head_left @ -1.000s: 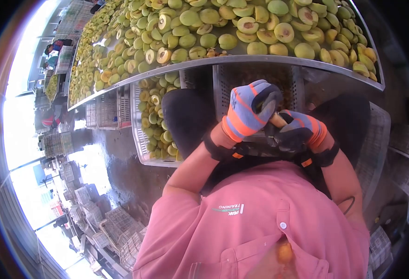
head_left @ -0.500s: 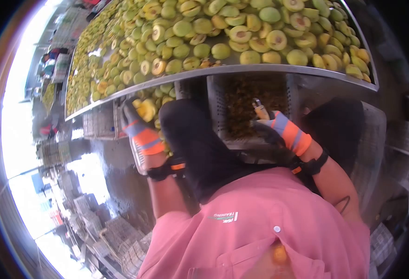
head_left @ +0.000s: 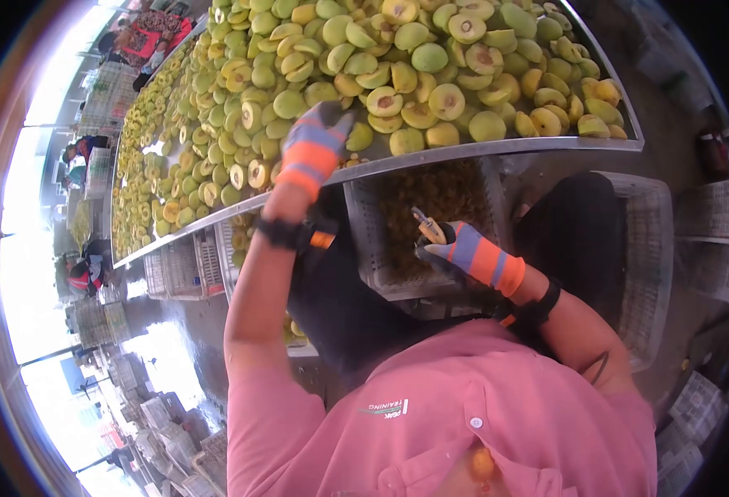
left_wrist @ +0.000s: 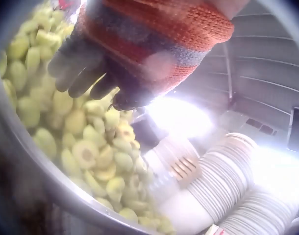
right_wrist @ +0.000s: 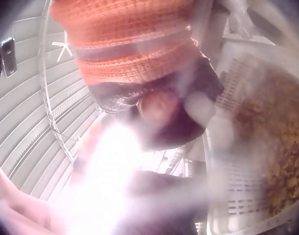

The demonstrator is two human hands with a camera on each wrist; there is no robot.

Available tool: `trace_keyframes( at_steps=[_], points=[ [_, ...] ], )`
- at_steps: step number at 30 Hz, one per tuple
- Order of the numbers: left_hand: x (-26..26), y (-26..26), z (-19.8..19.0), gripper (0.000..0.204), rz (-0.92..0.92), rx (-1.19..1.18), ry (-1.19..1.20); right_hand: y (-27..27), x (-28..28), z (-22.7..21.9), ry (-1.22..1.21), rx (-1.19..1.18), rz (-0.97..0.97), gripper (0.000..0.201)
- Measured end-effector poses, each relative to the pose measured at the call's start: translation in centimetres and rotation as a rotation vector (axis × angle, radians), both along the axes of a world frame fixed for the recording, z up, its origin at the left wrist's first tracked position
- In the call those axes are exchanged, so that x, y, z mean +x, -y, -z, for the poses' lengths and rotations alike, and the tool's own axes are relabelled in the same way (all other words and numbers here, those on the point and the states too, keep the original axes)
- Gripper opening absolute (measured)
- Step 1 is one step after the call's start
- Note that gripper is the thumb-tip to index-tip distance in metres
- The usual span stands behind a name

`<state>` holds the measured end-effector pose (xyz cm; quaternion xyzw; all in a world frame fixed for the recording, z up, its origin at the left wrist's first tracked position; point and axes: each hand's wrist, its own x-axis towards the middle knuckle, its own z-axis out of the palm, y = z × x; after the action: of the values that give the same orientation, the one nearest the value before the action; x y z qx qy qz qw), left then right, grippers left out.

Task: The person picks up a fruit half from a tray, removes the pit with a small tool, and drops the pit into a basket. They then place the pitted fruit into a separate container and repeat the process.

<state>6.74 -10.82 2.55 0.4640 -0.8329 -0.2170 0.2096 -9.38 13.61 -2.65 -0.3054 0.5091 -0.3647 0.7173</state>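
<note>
Halved yellow-green stone fruit lies heaped on a metal-rimmed table; some halves show a brown centre. My left hand, in a striped glove with dark fingers, reaches over the table's near edge to the fruit. Its fingers look loosely extended and spread in the left wrist view, with no fruit visibly gripped. My right hand grips a small tool with a wooden handle and metal tip, over a crate. The handle's round end shows in the right wrist view.
Below the table edge, between the knees, stands a pale plastic crate holding brown bits. A crate of fruit sits partly hidden by the left leg. Another crate stands at the right. Other people and stacked crates are at the far left.
My left hand went from the tool to the left-hand fruit crate carrying yellow fruit, then up onto the table without it. My right hand keeps the tool and has shifted slightly left.
</note>
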Motion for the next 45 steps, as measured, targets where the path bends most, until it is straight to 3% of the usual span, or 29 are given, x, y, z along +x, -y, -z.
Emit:
trace_keyframes(
  at_steps=[4,5,8,9,11,12,13,15,17,18,20,21,24,25,28,30,33,35,37,43,45],
  points=[
    [-6.7,3.0,4.3,0.050,-0.035,0.060,0.141,0.0,-0.7,0.0,-0.042,-0.036,0.076,0.017],
    [-7.7,2.4,3.9,0.062,-0.146,0.081,0.103,0.0,-1.2,-0.4,-0.081,-0.028,0.060,0.017],
    [-6.6,1.8,4.5,0.058,-0.121,0.137,-0.189,0.0,-1.8,0.1,-0.217,-0.137,0.072,0.026],
    [-6.0,1.3,4.7,0.049,-0.111,0.035,-0.174,0.1,-1.8,0.5,-0.270,-0.227,0.126,0.027],
    [-4.8,0.2,4.2,0.041,-0.183,0.110,-0.402,0.4,-1.6,1.3,-0.369,-0.407,0.229,0.029],
    [-4.2,-0.8,3.3,0.037,-0.221,0.146,-0.517,0.6,-1.6,1.1,-0.298,-0.376,0.237,0.029],
    [-3.9,-2.9,1.1,0.037,-0.244,0.403,-0.680,0.8,-1.9,0.4,-0.229,-0.344,0.246,0.029],
    [-2.7,-5.4,1.6,0.038,0.085,0.221,-0.640,1.2,-1.8,-0.1,-0.108,-0.389,0.312,0.029],
    [-1.9,-8.1,1.4,0.039,0.183,0.365,-0.705,1.8,-1.8,-0.4,-0.150,-0.481,0.344,0.028],
    [-2.1,-10.1,-0.1,0.039,0.112,0.604,-0.788,2.0,-1.8,-0.5,-0.175,-0.524,0.361,0.028],
    [-2.3,-11.9,-0.1,0.037,0.029,0.799,-0.823,2.0,-1.6,-0.4,-0.175,-0.565,0.368,0.027],
    [-2.0,-12.3,1.0,0.035,0.019,0.752,-0.781,1.9,-1.5,-0.2,-0.172,-0.561,0.356,0.026],
    [-2.1,-13.7,3.7,0.038,0.080,0.665,-0.951,1.7,-1.7,-0.3,-0.200,-0.541,0.295,0.026],
    [-2.0,-13.7,4.5,0.040,0.212,0.421,-0.810,1.6,-1.9,-0.4,-0.218,-0.531,0.274,0.026],
    [-2.6,-14.1,2.4,0.047,0.297,0.184,-0.442,1.7,-1.7,1.5,-0.366,-0.419,0.188,0.026],
    [-2.4,-13.4,3.5,0.049,0.490,-0.193,-0.382,1.8,-1.7,1.9,-0.418,-0.435,0.185,0.028],
    [-2.7,-13.3,4.5,0.054,0.394,-0.290,-0.301,1.7,-1.8,1.1,-0.561,-0.475,0.178,0.031],
    [-3.5,-14.5,4.5,0.054,0.266,0.112,-0.560,1.6,-2.1,-0.2,-0.693,-0.468,0.145,0.032],
    [-3.7,-15.0,4.0,0.053,0.207,0.309,-0.673,1.6,-2.2,-1.1,-0.838,-0.421,0.084,0.033],
    [-3.6,-14.6,4.9,0.048,0.148,0.401,-0.703,2.0,-1.9,0.4,-1.024,-0.338,-0.006,0.032],
    [-3.7,-14.7,5.5,0.037,0.103,0.470,-0.789,1.7,-1.3,-0.3,-0.883,-0.281,0.029,0.031]
  ],
)
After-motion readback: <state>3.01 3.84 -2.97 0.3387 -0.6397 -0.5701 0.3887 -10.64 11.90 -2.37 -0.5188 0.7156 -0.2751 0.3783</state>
